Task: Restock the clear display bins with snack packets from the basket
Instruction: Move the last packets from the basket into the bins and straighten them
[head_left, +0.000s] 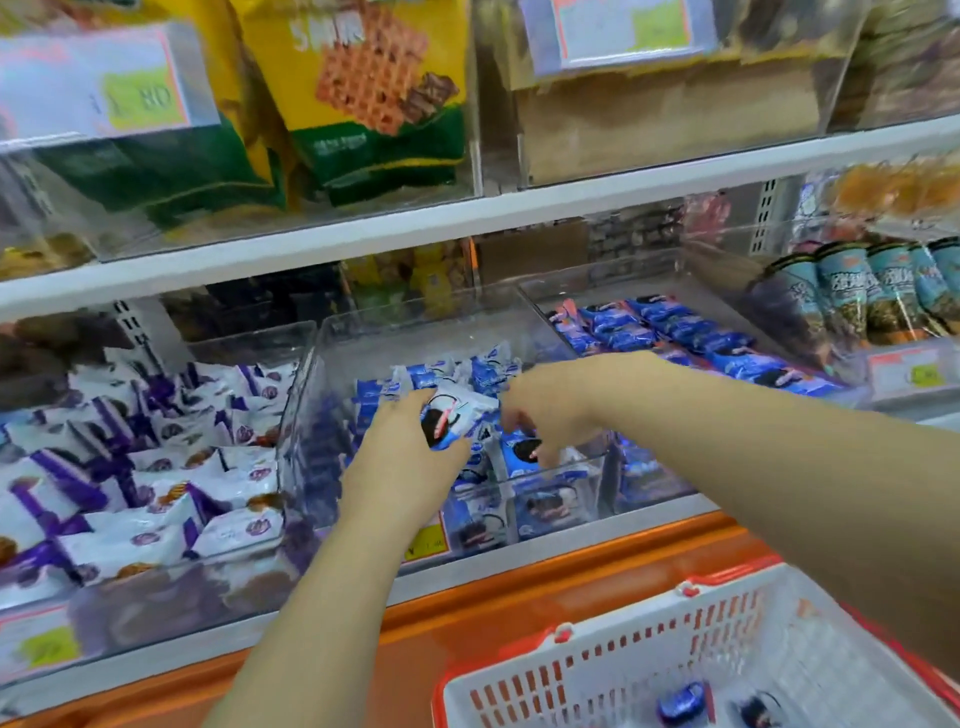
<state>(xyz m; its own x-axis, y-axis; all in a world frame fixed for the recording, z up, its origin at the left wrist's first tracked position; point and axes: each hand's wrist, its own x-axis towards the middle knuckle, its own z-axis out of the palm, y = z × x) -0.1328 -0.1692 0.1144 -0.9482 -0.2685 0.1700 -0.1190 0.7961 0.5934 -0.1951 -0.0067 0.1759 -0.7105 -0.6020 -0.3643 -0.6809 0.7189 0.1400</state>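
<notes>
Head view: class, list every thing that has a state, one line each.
Left hand: grips a cookie packet.
Right hand: fingers curled over binned packets; grip unclear.
Middle bin: partly filled.
Basket: nearly empty, two packets inside.
Left bin: well stocked.

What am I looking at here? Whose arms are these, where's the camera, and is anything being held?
There is no machine here: these are a person's two bare arms. The single picture comes from a camera worn on their head, looking forward and down at a shop shelf. The left hand grips a blue-and-white packet over the middle bin, a clear box part full of the same packets. The right hand reaches into that bin, with its fingers curled down onto the packets. I cannot tell whether it grips one. The left bin holds purple-and-white packets and the right bin holds blue ones. At bottom right is the basket, with a couple of dark packets in it.
</notes>
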